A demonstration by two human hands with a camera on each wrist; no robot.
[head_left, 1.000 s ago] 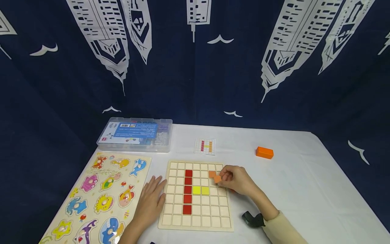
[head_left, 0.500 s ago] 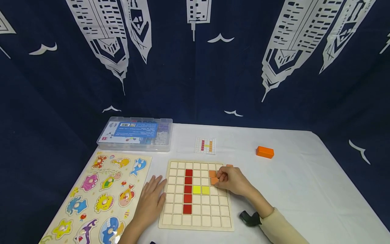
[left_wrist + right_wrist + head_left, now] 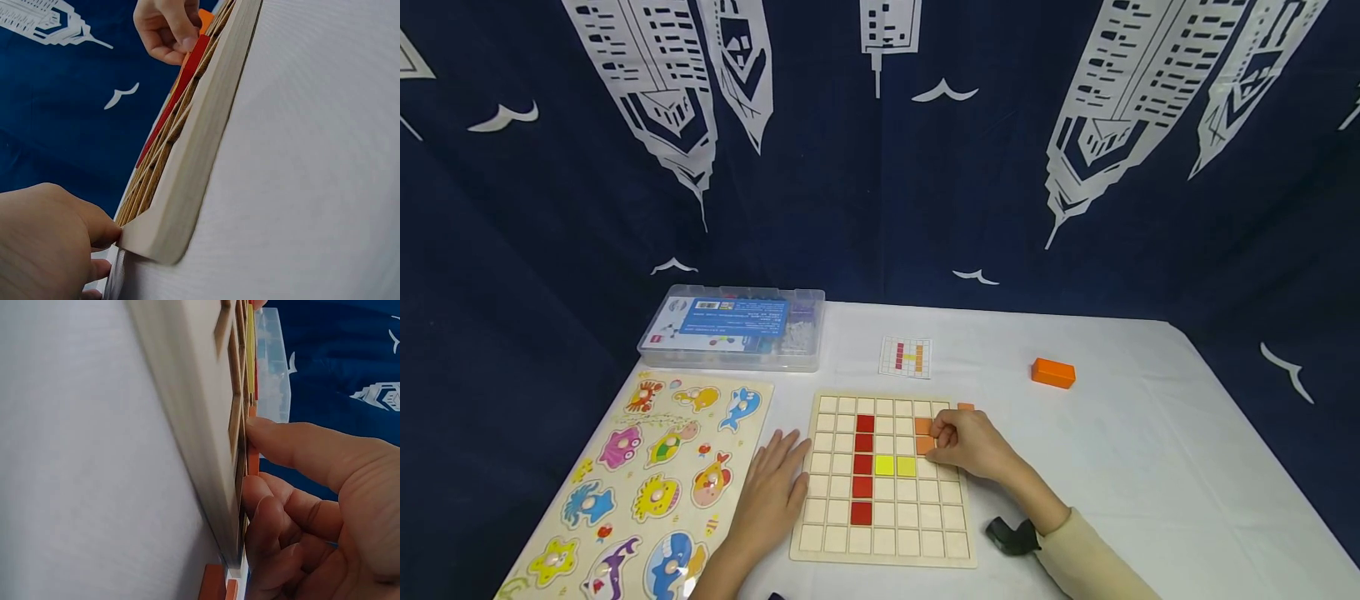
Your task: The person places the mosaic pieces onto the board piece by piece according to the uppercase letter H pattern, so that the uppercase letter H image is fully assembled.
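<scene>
Thumb and fingers of my right hand (image 3: 973,446) pinch an orange square tile (image 3: 925,446) at the right part of the wooden grid board (image 3: 883,543). This tile sits just below another orange tile (image 3: 922,426), in the same column. Several red tiles (image 3: 862,465) form a column left of the middle, with two yellow tiles (image 3: 895,466) beside them. My left hand (image 3: 767,496) lies with extended fingers along the board's left edge; its thumb (image 3: 103,228) touches the board's corner in the left wrist view. An orange piece (image 3: 966,407) shows behind my right hand, partly hidden.
A small pattern card (image 3: 906,357) lies behind the board, and an orange block (image 3: 1053,373) stands farther right. At back left is a clear plastic case (image 3: 730,329). A sea-animal puzzle board (image 3: 655,454) fills the left side. Something black (image 3: 1013,537) is beside my right wrist.
My right hand has brought the orange tile from a tilted position to line up below the first orange tile. The orange piece behind the hand has come into view. My left hand stays put.
</scene>
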